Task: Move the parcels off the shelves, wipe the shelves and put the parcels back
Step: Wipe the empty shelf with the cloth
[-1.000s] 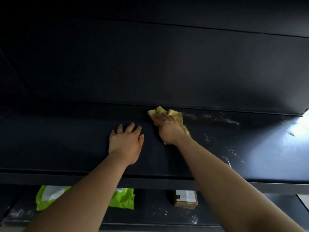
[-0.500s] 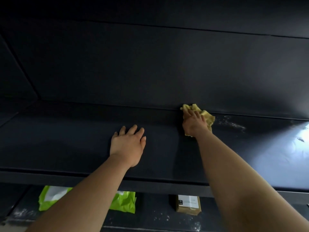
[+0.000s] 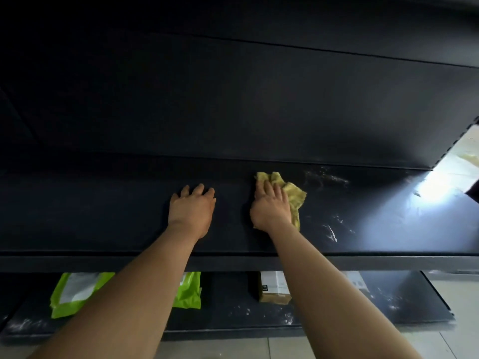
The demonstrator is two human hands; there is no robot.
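**Desk:** Where is the yellow cloth?

**Photographer:** Centre-right of frame, on the upper shelf, pinned under the right hand. There is no closed grip; the fingers lie flat on it. It has slid back from the rear seam toward the left hand, which rests flat and holds nothing.

**Desk:** Meaning?

**Photographer:** Wiping is mid-stroke. Just right of the cloth, white dust streaks remain, so this shelf looks unfinished. At lower frame, green parcels and a cardboard box sit on the lower shelf.
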